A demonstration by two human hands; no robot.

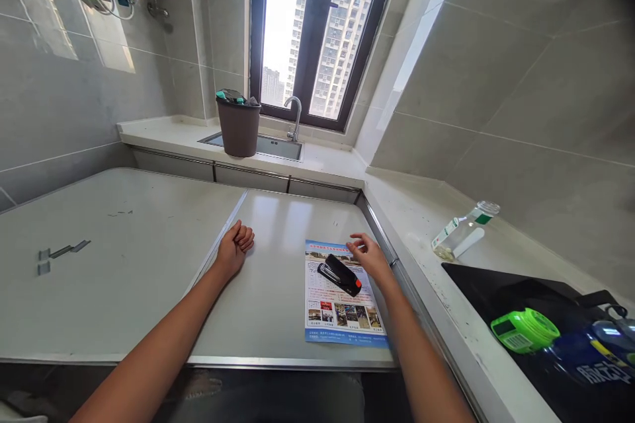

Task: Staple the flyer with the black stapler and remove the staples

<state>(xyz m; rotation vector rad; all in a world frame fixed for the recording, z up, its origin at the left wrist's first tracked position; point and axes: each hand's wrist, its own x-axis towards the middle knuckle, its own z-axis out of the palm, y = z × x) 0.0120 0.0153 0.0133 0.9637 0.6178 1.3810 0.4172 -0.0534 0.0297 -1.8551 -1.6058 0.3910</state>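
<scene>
My left hand point(235, 248) rests on the pale table point(268, 277), its fingers curled into a loose fist with nothing showing in them. Over the upper right corner of a printed leaflet point(320, 330) is my right hand point(368, 255), fingers bent but apart and holding nothing I can see. Whether its fingertips touch the paper I cannot tell. A black stapler point(340, 275) with a red-orange tip lies slantwise on the leaflet, just left of and below my right hand. The leaflet has a blue bottom band and rows of photos.
Grey staple strips point(61, 251) lie on the table's left part. A brown bin point(239, 125) stands by the sink point(278, 147) and tap point(296, 115). On the right counter are a clear glass bottle point(464, 234), a green tape measure point(526, 330) and a dark blue bottle point(585, 350).
</scene>
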